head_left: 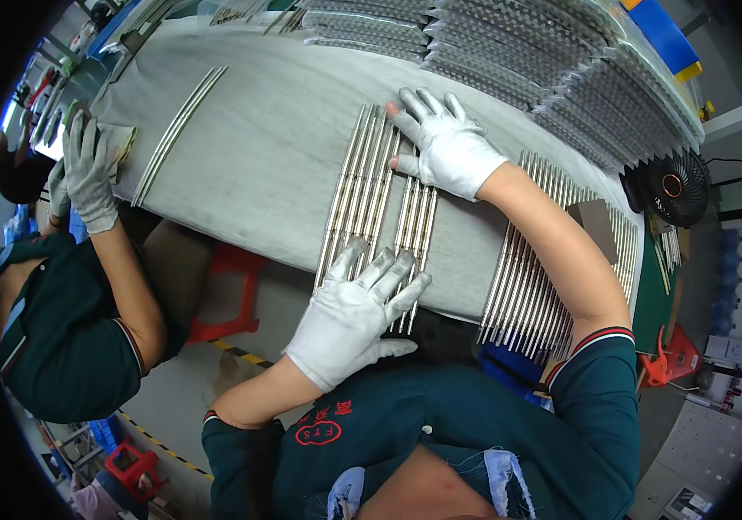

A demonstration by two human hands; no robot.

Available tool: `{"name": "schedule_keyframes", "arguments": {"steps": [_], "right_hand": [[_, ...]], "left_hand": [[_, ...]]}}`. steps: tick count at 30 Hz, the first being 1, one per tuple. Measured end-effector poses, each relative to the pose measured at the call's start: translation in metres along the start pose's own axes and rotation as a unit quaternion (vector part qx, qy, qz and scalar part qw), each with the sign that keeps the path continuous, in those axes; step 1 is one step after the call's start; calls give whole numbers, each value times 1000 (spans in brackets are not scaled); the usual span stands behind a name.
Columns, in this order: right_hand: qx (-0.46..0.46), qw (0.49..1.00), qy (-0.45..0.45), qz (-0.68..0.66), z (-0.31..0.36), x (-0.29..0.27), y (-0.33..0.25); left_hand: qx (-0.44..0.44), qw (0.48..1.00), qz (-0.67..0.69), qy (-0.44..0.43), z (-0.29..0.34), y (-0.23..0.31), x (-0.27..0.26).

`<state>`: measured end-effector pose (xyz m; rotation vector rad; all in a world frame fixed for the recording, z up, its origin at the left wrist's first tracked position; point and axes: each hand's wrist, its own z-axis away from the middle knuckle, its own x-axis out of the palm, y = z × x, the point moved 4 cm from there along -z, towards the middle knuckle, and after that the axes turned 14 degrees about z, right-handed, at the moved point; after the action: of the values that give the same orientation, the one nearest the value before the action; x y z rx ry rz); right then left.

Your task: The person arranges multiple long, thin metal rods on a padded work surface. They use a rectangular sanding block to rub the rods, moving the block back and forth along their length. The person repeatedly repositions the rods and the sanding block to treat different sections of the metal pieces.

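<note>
Two side-by-side groups of slim shiny metal rods lie on the grey-covered table: a wider group on the left and a narrower group on the right. My left hand, in a white glove, lies across the near ends of both groups with its fingers spread. Over the far ends is my right hand, its fingers apart; two bare fingertips poke out of its glove and touch or nearly touch the rods. Neither hand is closed round a rod. A larger row of similar rods lies partly under my right forearm.
Plastic-wrapped stacks line the table's far side. A black fan stands at the right, near a brown flat piece on the rods. At the left, a co-worker's gloved hands are near a few separate rods. Red stools stand below.
</note>
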<state>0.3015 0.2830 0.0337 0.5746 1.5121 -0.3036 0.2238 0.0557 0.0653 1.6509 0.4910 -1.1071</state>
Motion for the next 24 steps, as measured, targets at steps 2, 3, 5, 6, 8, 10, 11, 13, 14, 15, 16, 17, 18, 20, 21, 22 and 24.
{"name": "schedule_keyframes", "arguments": {"steps": [2, 3, 5, 6, 8, 10, 11, 13, 14, 15, 16, 17, 18, 20, 21, 22, 24], "right_hand": [[9, 1000, -15, 1, 6, 1, 5], [15, 1000, -25, 4, 11, 2, 11], [17, 999, -41, 21, 22, 2, 20], [14, 998, -48, 34, 27, 1, 25], [17, 997, -62, 50, 39, -1, 35], [24, 995, -76, 53, 49, -1, 43], [26, 995, -83, 54, 51, -2, 45], [28, 995, -82, 58, 53, -3, 44], [26, 995, -77, 57, 51, -2, 43], [24, 996, -72, 56, 49, -2, 41], [21, 996, -67, 56, 44, -1, 38], [19, 996, -67, 54, 39, -1, 34], [16, 996, -67, 53, 34, -2, 29], [9, 997, -62, 40, 22, 0, 22], [7, 997, -61, 38, 16, 0, 18], [5, 998, -59, 38, 10, 1, 13], [2, 998, -56, 36, 3, 1, 7]], "left_hand": [[13, 1000, 8, -5, -3, 4, 3], [22, 1000, 11, -14, -6, 6, 5], [44, 998, 18, -29, -10, 12, 10], [59, 997, 22, -37, -11, 15, 13], [86, 994, 21, -62, -14, 22, 18], [103, 991, 27, -76, -15, 26, 24], [111, 990, 30, -83, -14, 27, 26], [111, 991, 34, -69, -13, 27, 26], [107, 992, 33, -64, -10, 26, 25], [102, 993, 33, -58, -7, 24, 24], [95, 994, 27, -55, -5, 23, 22], [87, 995, 21, -53, -2, 22, 18], [79, 995, 15, -50, 1, 20, 15], [55, 997, 9, -46, 8, 14, 10], [44, 998, 7, -44, 11, 12, 8], [34, 999, -4, -41, 13, 12, 6], [13, 999, -9, -44, 17, 9, 4]]}}
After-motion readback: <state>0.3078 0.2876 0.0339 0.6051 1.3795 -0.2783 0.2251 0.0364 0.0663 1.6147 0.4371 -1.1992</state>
